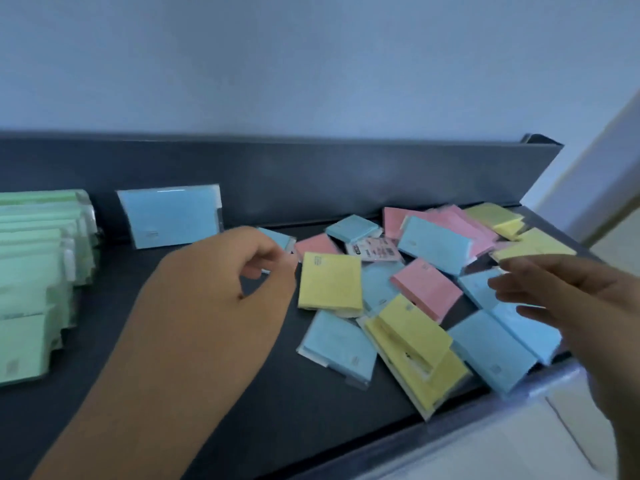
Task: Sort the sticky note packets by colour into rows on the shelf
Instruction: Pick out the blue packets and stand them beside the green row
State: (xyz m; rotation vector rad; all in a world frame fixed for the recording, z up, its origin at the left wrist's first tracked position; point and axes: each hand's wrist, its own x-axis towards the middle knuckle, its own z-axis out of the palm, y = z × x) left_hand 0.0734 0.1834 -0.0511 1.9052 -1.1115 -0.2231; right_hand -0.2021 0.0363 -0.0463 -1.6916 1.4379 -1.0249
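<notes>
While the left hand (pixel 221 289) is hanging over the dark shelf (pixel 242 393) just right of and in front of the upright blue packet (pixel 171 216), its fingers are curling in toward the thumb. A small blue packet (pixel 278 238) is showing just past the fingertips, but I cannot tell whether the hand is pinching it or only closing near it. The upright blue packet is leaning against the shelf's back wall (pixel 311 174). To its left, green packets (pixel 38 271) are standing in one tight row running from the back wall toward the front edge. To its right, well apart from it, a loose heap (pixel 415 299) of blue, yellow and pink packets is lying jumbled and overlapping; a yellow packet (pixel 330 280) is sitting at the heap's side nearest the upright blue packet, just beside the left hand's fingers. Farther right again, the right hand (pixel 568 299) is reaching over the far side of the heap with its fingers spread straight and holding nothing; it is blurred, and I cannot tell whether it is touching the packets under it.
</notes>
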